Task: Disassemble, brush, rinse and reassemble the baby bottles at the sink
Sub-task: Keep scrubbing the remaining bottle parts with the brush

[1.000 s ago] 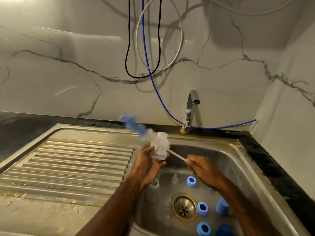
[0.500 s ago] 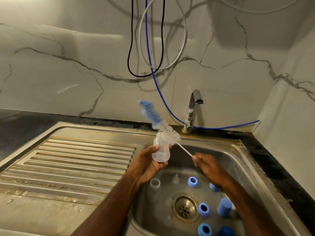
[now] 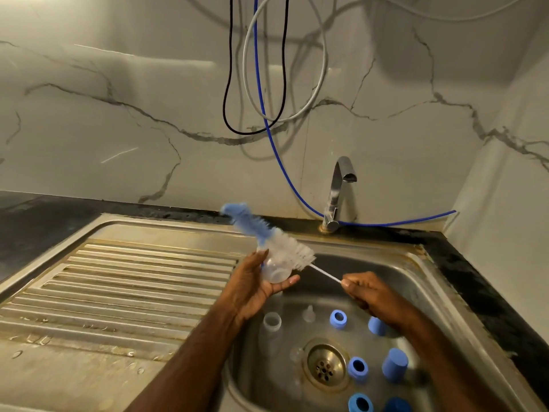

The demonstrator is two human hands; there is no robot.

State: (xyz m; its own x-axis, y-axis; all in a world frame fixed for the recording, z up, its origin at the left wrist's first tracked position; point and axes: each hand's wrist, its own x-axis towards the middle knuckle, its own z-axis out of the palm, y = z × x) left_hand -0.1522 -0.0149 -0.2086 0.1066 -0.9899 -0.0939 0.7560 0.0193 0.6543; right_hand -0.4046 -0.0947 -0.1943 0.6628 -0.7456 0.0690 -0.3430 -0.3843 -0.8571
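My left hand (image 3: 252, 285) holds a small clear baby bottle (image 3: 276, 270) above the sink's left rim. A bottle brush (image 3: 285, 246) with white bristles and a blue tip lies across the bottle's outside, pointing up and left. My right hand (image 3: 368, 295) pinches the brush's thin white wire handle. In the sink basin (image 3: 395, 272) lie another clear bottle (image 3: 271, 322), a clear nipple (image 3: 309, 313), several blue screw rings (image 3: 338, 319) and a blue cap (image 3: 395, 365).
The tap (image 3: 337, 194) stands behind the basin, with no water running that I can see. A ribbed steel drainboard (image 3: 118, 292) spreads to the left. Black, grey and blue cables (image 3: 261, 84) hang on the marble wall. The drain (image 3: 325, 367) sits mid-basin.
The brush has slid up and left across the bottle, then back toward the lower right. My right hand has drawn its handle rightward; the left hand kept the bottle.
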